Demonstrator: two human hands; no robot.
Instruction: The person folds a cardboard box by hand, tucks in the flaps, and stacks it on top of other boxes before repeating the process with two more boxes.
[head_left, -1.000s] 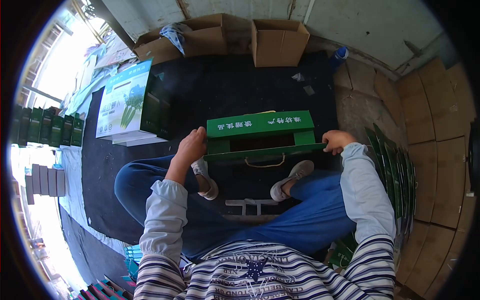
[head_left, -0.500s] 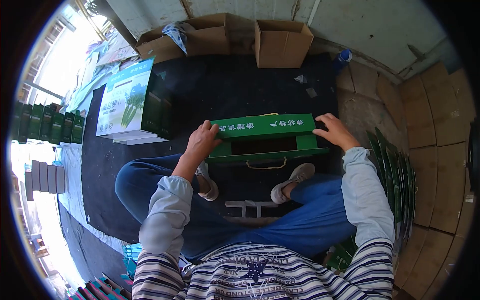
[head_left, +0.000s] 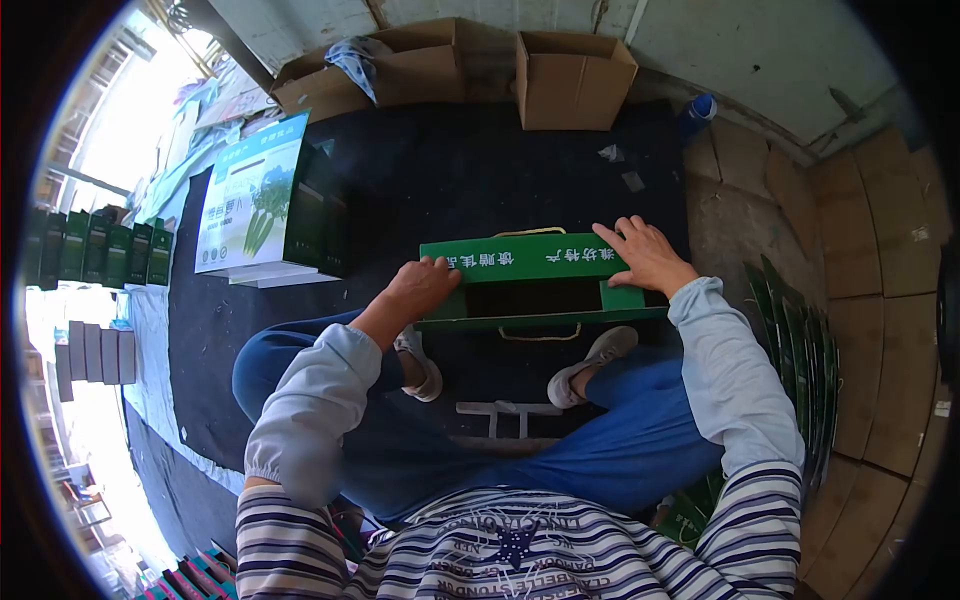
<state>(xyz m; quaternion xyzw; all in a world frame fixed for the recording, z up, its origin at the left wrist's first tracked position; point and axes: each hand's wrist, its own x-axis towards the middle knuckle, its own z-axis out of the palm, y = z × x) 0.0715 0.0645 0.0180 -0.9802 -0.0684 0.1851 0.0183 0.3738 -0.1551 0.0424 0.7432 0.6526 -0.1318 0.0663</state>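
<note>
Black mat (head_left: 440, 180) underneath, green box (head_left: 530, 268) over it. Beyond the box: a carton (head_left: 420, 80) with a cloth (head_left: 352, 65) draped on it, plus a narrower open carton (head_left: 577, 92), can't see what's in either. White box (head_left: 250, 200) sits off to its left. Green box's opening is dark, contents unclear. Left hand (head_left: 420, 288): narrow grip, curled on the left end. Right hand (head_left: 648, 258): wide grip, spread over the right. IMO even pressure at both ends keeps it square, cord (head_left: 540, 337) clear of the folds.
</note>
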